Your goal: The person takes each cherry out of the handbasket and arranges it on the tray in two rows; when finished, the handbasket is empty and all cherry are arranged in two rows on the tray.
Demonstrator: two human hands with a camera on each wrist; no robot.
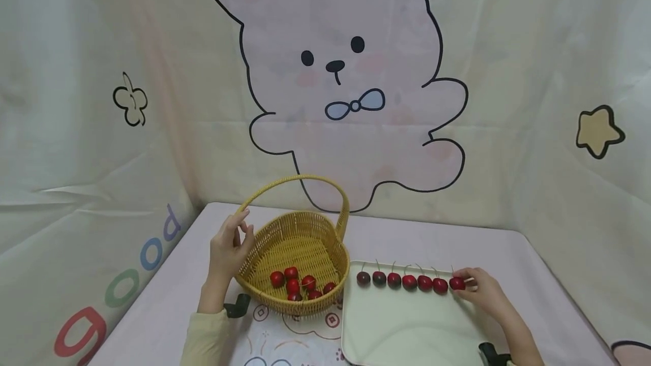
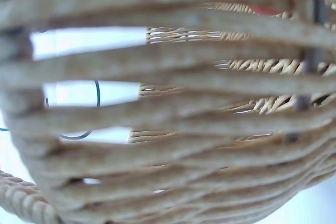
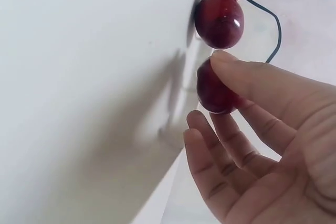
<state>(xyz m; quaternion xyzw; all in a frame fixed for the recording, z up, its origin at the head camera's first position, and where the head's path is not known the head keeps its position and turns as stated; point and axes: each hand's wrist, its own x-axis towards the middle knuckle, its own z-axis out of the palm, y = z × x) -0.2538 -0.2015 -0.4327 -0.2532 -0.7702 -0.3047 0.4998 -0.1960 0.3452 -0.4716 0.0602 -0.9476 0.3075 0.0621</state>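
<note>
My right hand pinches a dark red cherry between thumb and fingers, at the right end of a row of several cherries. The row lies along the far edge of a pale tray. In the right wrist view the pinched cherry is just apart from its neighbour. My left hand grips the handle of a yellow woven basket at its left side. Several loose cherries lie in the basket's near part. Woven strands fill the left wrist view.
Basket and tray stand side by side on a pale table cover with printed drawings. Behind the table hangs a cloth with a large cartoon animal. More printed cloth closes off the left and right sides.
</note>
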